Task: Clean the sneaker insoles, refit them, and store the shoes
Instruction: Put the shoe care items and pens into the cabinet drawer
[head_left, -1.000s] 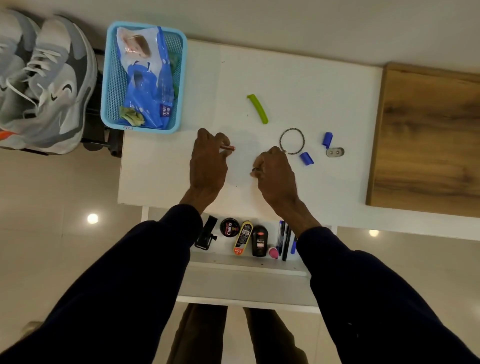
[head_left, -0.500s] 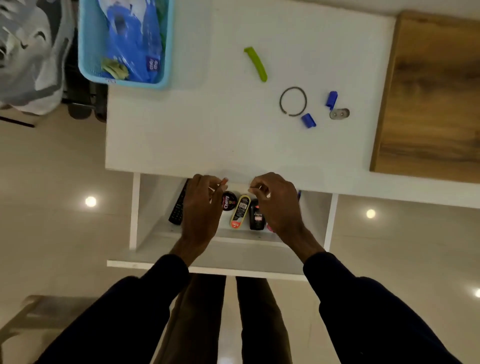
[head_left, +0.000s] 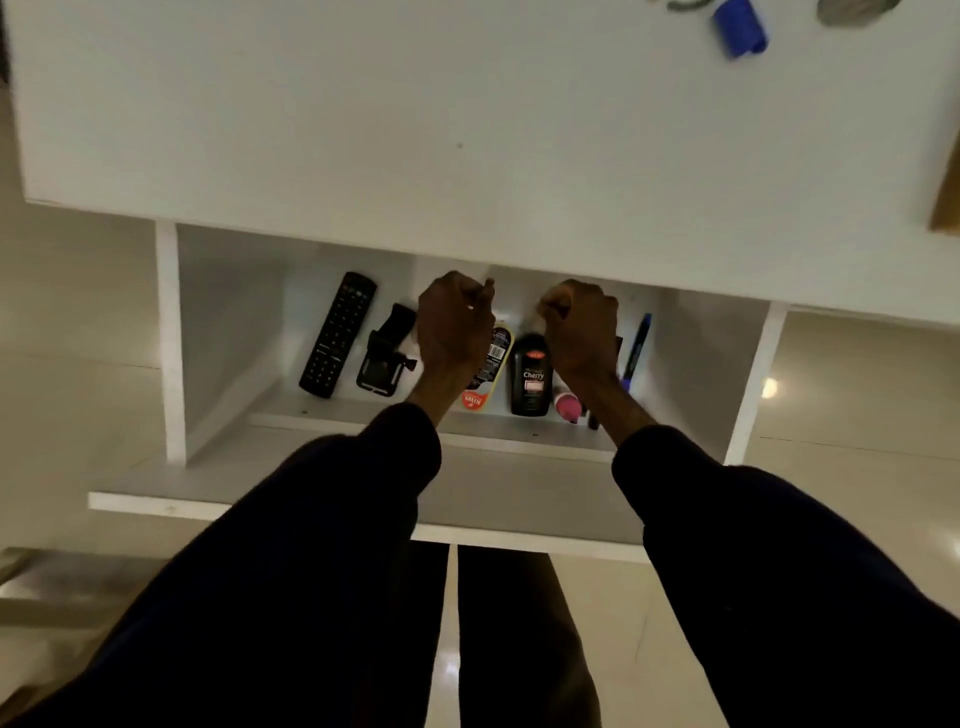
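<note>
head view: left hand (head_left: 452, 327) and right hand (head_left: 582, 327), fingers curled, hang by the black cherry bottle (head_left: 531, 379) in the white shelf (head_left: 337, 415); whether either pinches anything is unclear.

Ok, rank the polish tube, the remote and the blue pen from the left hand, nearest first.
1. Polish tube, partly hidden by the left hand.
2. Remote, off to its left.
3. Blue pen, far right, past the right hand.
</note>
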